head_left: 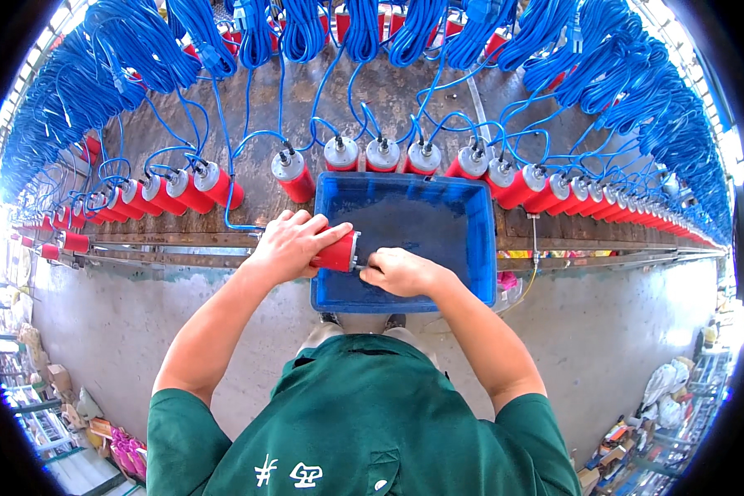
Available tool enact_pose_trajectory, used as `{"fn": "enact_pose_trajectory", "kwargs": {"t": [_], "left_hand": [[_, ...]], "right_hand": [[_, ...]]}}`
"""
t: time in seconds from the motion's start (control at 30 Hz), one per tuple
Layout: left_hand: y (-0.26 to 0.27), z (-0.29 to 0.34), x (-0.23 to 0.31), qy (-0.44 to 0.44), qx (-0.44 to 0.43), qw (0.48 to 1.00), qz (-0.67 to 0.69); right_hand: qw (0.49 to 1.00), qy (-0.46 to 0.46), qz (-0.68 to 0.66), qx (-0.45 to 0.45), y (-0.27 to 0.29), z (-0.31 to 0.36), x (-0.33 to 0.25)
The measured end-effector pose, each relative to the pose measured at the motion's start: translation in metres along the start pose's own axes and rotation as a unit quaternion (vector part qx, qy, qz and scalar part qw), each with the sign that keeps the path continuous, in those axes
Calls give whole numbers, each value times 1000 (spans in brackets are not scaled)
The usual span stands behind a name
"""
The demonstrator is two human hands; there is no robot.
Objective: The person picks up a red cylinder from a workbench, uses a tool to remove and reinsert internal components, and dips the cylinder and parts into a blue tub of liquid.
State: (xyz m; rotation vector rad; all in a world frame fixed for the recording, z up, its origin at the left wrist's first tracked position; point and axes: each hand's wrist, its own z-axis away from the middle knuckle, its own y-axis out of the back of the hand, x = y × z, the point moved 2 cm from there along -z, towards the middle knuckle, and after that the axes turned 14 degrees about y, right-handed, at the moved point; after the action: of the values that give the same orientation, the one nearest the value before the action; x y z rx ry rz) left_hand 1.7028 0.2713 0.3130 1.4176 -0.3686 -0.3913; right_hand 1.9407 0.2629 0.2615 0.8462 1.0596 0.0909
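Observation:
A red cylinder (337, 252) with a grey metal end lies on its side above the near left part of a blue plastic bin (488, 248). My left hand (288, 246) is wrapped over the cylinder from above. A blue cable (238, 225) runs toward its far end, beside my left hand. At the grey end, which faces right, my right hand (401, 271) has its fingers closed in a pinch. Some small dark part shows by the fingertips, too small to name. The bin's dark floor (405, 219) shows beyond my hands.
Red cylinders with grey tops and blue cables, such as one at the left (293, 175) and another at the right (471, 162), line a worn bench (248, 103). Coiled blue cables (302, 29) hang behind. Shelving and boxes (612, 455) stand at the floor's sides.

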Motion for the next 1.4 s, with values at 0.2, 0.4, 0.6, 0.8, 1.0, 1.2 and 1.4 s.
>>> {"fn": "enact_pose_trajectory", "kwargs": {"t": [0.2, 0.4, 0.6, 0.8, 1.0, 1.2, 1.4], "left_hand": [[2, -1, 3, -6, -8, 1000, -19], [1, -1, 6, -5, -5, 1000, -17], [-3, -2, 2, 2, 5, 1000, 3], [-1, -3, 2, -8, 2, 1000, -4], [-2, -4, 2, -14, 1, 1000, -9], [-2, -5, 4, -21, 13, 1000, -16], [-8, 1, 3, -35, 81, 996, -15]], "right_hand": [[995, 29, 87, 42, -1, 5, -4], [989, 8, 132, 72, -6, 10, -13], [986, -33, 146, 76, -4, 7, -22], [995, 27, 51, 87, -16, 10, 2], [986, 16, 129, 107, -3, 21, -4], [934, -40, -228, 273, -6, 14, 28], [823, -94, -507, 238, -14, -12, -8]]}}
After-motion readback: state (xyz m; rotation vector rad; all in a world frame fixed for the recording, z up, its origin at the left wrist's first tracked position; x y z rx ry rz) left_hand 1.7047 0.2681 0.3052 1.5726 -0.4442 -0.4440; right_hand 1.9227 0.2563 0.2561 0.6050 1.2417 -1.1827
